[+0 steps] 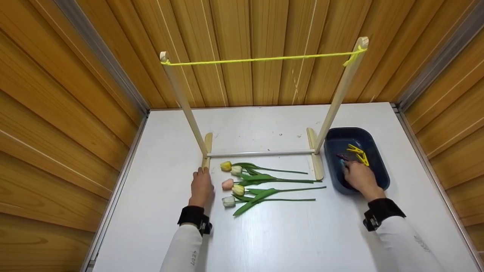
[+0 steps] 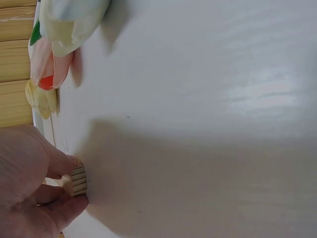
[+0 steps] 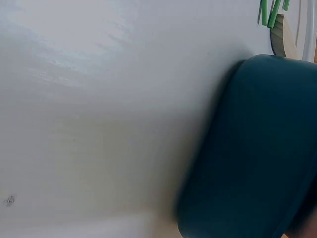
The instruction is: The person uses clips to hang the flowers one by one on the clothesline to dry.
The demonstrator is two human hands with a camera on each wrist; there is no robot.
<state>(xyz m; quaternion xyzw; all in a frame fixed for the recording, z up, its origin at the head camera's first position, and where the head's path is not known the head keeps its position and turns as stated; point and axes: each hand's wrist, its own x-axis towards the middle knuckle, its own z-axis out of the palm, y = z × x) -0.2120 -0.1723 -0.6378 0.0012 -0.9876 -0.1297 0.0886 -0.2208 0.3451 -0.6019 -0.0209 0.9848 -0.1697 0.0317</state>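
Observation:
My left hand (image 1: 202, 186) pinches the near end of a wooden foot (image 2: 79, 179) of the stand, thumb on one side and fingers on the other. My right hand (image 1: 361, 177) reaches down into a dark blue basin (image 1: 382, 166). Its fingertips are at a small blue clip and a dark purplish clip (image 1: 342, 156); whether they grip one is hidden. Yellow clothespins (image 1: 356, 149) lie just beyond that hand. Between the hands, several artificial tulips (image 1: 261, 193) lie on the white table, blooms to the left and stems to the right.
The wooden stand has two uprights (image 1: 340, 94) joined low by a pale crossbar (image 1: 261, 153). A yellow cord (image 1: 261, 59) is tied between their tops. Wood-patterned walls (image 1: 264, 87) enclose the white table (image 1: 264, 241) at the back and both sides.

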